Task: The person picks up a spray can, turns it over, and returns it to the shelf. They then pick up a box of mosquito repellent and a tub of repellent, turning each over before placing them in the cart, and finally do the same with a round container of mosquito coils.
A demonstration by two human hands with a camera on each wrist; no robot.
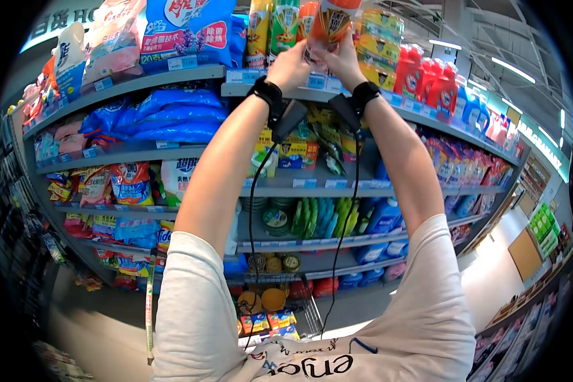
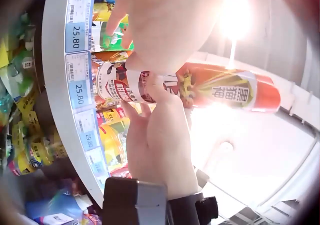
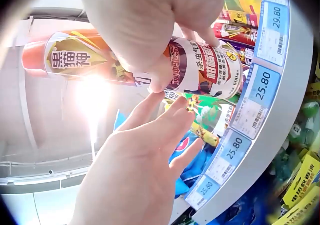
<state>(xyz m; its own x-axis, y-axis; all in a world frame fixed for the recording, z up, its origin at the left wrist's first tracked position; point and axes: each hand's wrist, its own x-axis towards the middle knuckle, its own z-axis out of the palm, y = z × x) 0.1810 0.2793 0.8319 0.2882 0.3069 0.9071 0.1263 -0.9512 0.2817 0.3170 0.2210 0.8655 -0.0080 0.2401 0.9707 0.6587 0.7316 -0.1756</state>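
Observation:
An insecticide spray can (image 1: pixel 333 24), orange above with a red-and-white label, is held upright close to the top shelf's price strip. My right hand (image 1: pixel 342 62) grips it, its thumb across the front in the left wrist view, where the can (image 2: pixel 231 88) lies sideways. From the other side my left hand (image 1: pixel 289 67) reaches in. In the right wrist view the left hand (image 3: pixel 132 157) has spread fingers, the foremost tip right at the can (image 3: pixel 205 67) beside the right thumb. Green (image 1: pixel 284 28) and yellow spray cans (image 1: pixel 258 32) stand left of the held one.
Stacked yellow tubs (image 1: pixel 379 48) and red bottles (image 1: pixel 409 71) stand to the right on the shelf. Large detergent bags (image 1: pixel 188 32) fill its left. Price tags (image 3: pixel 263 83) line the shelf edge. Black cables (image 1: pixel 253 210) hang from both wrists above a cart (image 1: pixel 311 312) holding boxes.

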